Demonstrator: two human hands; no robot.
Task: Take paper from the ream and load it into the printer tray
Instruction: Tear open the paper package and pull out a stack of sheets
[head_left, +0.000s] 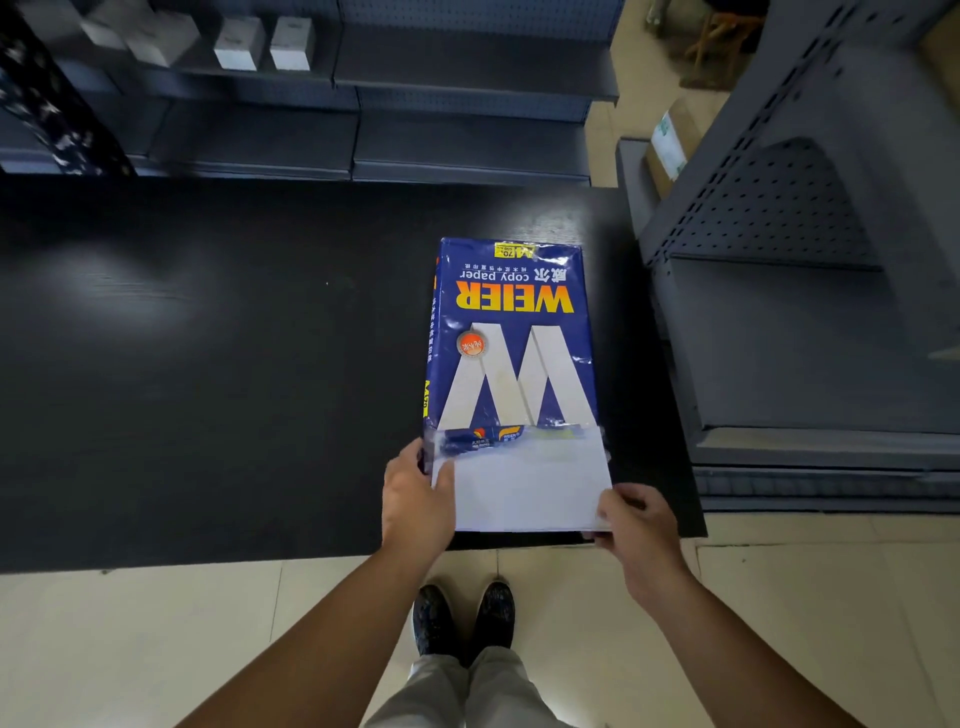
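Observation:
A blue ream of copy paper (511, 338) lies on the black table (208, 364), near its front right corner. The wrapper is torn open at the near end, and white paper (524, 483) sticks out toward me. My left hand (415, 499) grips the left edge of the exposed paper by the torn wrapper. My right hand (636, 530) pinches the paper's near right corner. No printer or printer tray is in view.
Grey metal shelving (467, 130) runs behind the table, with small white boxes (260, 41) on an upper shelf. Another grey shelf unit (805, 312) stands close on the right, with a cardboard box (670, 145) beside it. My shoes (465, 618) stand on the tiled floor at the table's edge.

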